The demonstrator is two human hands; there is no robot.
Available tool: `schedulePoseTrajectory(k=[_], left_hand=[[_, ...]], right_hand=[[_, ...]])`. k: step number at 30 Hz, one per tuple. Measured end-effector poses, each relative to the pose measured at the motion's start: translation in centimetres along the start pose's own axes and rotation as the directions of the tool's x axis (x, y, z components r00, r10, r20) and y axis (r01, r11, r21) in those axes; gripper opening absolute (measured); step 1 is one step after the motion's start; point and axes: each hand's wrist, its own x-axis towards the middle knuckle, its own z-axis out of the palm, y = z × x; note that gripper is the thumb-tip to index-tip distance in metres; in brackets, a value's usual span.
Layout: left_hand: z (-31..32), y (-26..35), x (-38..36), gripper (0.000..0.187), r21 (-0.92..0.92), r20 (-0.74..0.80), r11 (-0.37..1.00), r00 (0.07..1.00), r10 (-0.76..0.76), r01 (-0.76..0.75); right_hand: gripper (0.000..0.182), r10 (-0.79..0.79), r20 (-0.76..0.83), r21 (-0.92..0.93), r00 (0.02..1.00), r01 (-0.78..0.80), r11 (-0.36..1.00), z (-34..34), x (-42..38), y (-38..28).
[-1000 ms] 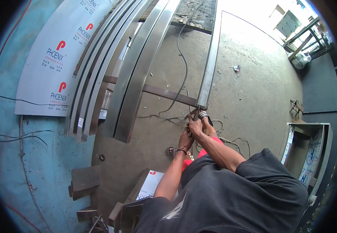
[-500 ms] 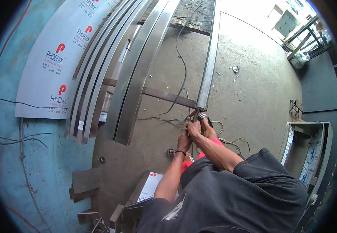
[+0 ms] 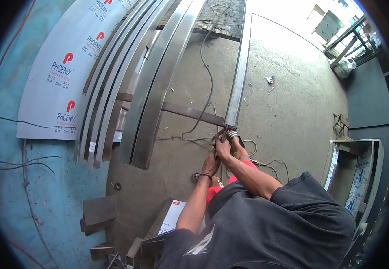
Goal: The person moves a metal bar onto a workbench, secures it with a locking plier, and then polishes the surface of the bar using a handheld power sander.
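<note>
Steel bar (image 3: 238, 71), long and shiny, stretched across the concrete floor (image 3: 293, 103) from the top of the head view down to the hands. Near end of it just above both hands, resting on a flat brown strip (image 3: 190, 113) that crosses under it. Right hand (image 3: 224, 149) curled shut at the near end of the bar, around something small and dark; too small to tell what. Left hand (image 3: 212, 165) just beside it and a bit lower, fingers bent in, touching the right hand; cannot tell if gripping anything. Black band on the left wrist. Foot in a sandal (image 3: 234, 136) right by the bar's end, close to the hands. Black cable (image 3: 208, 76) snaking over the floor, from the top down toward the hands. More long steel pieces (image 3: 149, 85) leaning in a bunch to the left, well apart from the bar. White sheet (image 3: 64, 71) with red and blue "PHOENIX" letters beside them, against a blue wall (image 3: 6, 179). Open metal box (image 3: 353, 175) far off on the right. Small dark metal scraps (image 3: 98, 210) on the floor, low on the left.
</note>
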Motion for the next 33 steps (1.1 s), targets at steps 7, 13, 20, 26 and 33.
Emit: schedulePoseTrajectory(k=[7,13,20,26,33], left_hand=[[-0.6,0.0,0.2,0.052,0.022,0.068,0.999,0.997,0.025,-0.027],[-2.0,0.9,-0.2,0.056,0.051,0.053,0.995,0.995,0.085,-0.088],[-1.3,-0.1,0.5,0.053,0.059,0.126,0.990,0.985,0.120,-0.128],[-0.5,-1.1,0.9,0.053,0.093,0.076,0.988,0.990,0.118,-0.124],[-1.8,0.9,-0.1,0.062,0.116,0.053,0.993,0.999,0.014,-0.020]], right_hand=[[0.063,-0.072,-0.003,0.012,0.997,0.073,0.997,0.7,0.4,0.2],[0.060,-0.063,0.009,0.192,0.998,0.060,0.980,1.5,0.8,1.2],[0.063,-0.110,0.025,0.130,0.994,0.106,0.986,1.1,1.5,1.8],[0.063,-0.117,0.019,0.119,0.993,0.114,0.986,-0.1,0.1,0.5],[0.065,-0.048,0.093,0.121,0.994,0.037,0.992,0.8,2.0,2.1]])
